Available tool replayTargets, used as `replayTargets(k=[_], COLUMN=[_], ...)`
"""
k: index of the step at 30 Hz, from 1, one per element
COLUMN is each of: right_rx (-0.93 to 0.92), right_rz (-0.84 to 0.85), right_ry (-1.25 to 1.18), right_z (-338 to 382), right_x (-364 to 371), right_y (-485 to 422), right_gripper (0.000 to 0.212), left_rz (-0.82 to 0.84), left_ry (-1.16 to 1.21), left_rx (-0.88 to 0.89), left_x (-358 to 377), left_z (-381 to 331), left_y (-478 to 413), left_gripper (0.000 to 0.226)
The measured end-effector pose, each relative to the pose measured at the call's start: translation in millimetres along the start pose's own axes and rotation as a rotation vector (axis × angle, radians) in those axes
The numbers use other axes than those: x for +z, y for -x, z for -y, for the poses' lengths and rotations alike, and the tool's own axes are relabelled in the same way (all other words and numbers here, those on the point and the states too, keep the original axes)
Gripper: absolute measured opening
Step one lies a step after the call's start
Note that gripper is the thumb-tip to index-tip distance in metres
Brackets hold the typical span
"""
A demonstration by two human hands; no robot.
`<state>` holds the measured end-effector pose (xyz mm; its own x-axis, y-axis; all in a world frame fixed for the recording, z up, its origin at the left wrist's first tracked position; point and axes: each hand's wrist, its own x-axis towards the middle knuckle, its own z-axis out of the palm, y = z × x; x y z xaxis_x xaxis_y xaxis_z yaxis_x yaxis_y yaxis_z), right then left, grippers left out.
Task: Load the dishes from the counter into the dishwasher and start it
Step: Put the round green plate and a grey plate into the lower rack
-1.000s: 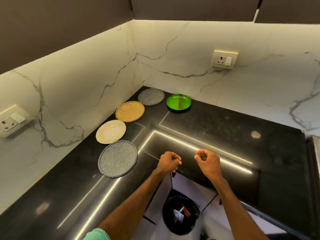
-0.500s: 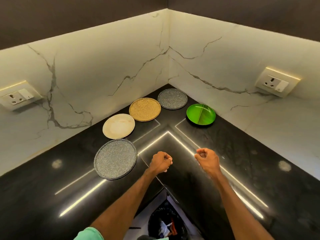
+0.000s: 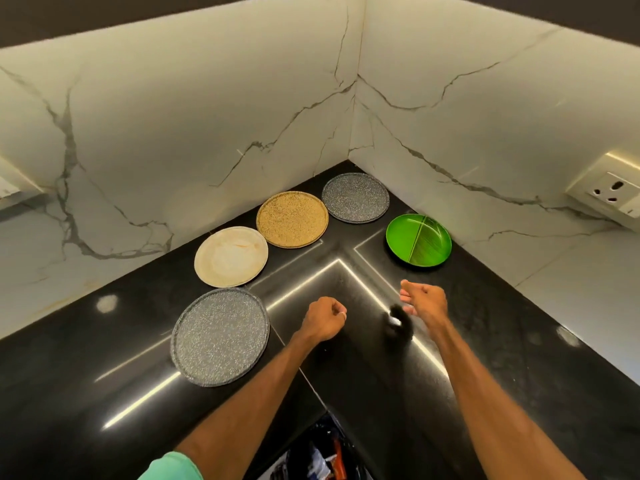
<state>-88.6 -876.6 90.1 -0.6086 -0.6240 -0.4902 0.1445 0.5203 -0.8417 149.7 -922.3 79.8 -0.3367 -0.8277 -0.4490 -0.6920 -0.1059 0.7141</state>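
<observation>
Black counter (image 3: 519, 375); my left hand (image 3: 323, 320) and right hand (image 3: 425, 303) hover over it, fingers curled, holding nothing. Loading looks unstarted: next I'd grip the near grey plate (image 3: 220, 336) by its rim.

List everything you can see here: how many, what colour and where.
near grey plate: 1, speckled grey, front of the left-wall row
cream plate: 1, cream, behind it
gold plate: 1, speckled gold, further back
far grey plate: 1, speckled grey, in the corner
green plate: 1, green, by the right wall
counter: 1, glossy black, under the plates
wall socket: 1, white, right wall
bin: 1, black liner, below the counter edge
left hand: 1, curled, empty, above the counter
right hand: 1, curled, empty, above the counter
</observation>
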Motion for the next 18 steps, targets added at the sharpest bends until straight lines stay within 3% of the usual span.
replayTargets(k=[8, 18], right_rx=[0.234, 0.385], right_rz=[-0.032, -0.063], right_ry=[-0.204, -0.346], right_z=[29, 29], right_x=[9, 9], right_y=[-80, -112], right_gripper=[0.06, 0.043], left_rz=[0.012, 0.029], left_ry=[0.019, 0.118], left_rx=[-0.015, -0.043], left_x=[2, -10], left_z=[-3, -12], left_y=[-26, -60], left_gripper=[0.014, 0.012])
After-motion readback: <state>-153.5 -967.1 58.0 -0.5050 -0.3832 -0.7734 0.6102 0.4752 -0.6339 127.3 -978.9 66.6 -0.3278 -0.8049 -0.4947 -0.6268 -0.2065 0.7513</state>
